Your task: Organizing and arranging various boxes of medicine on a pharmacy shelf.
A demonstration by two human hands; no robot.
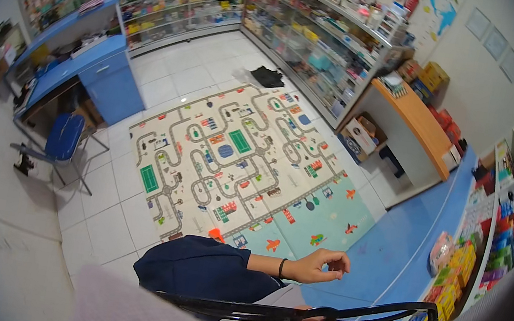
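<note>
My left hand (323, 266) reaches across from the left, its fingers curled and the thumb apart from them. Nothing shows between them. A thin black band (282, 268) circles the wrist, and a navy sleeve (206, 267) covers the upper part of the arm. My right hand is out of view. Beyond the arm, a play mat (278, 183) printed with roads, cars and planes lies on the white tile floor (117, 179). To the right of the hand runs a flat blue surface (378, 251). Black eyeglasses (283, 316) cross the bottom, hiding part of my lap.
A blue chair (65, 136) stands left, by a blue desk (114, 79). Glass display cabinets (299, 42) line the back. A black bag (268, 77) lies near them. Right are an orange-topped counter (417, 124), a cardboard box (360, 135) and stocked shelves (495, 231).
</note>
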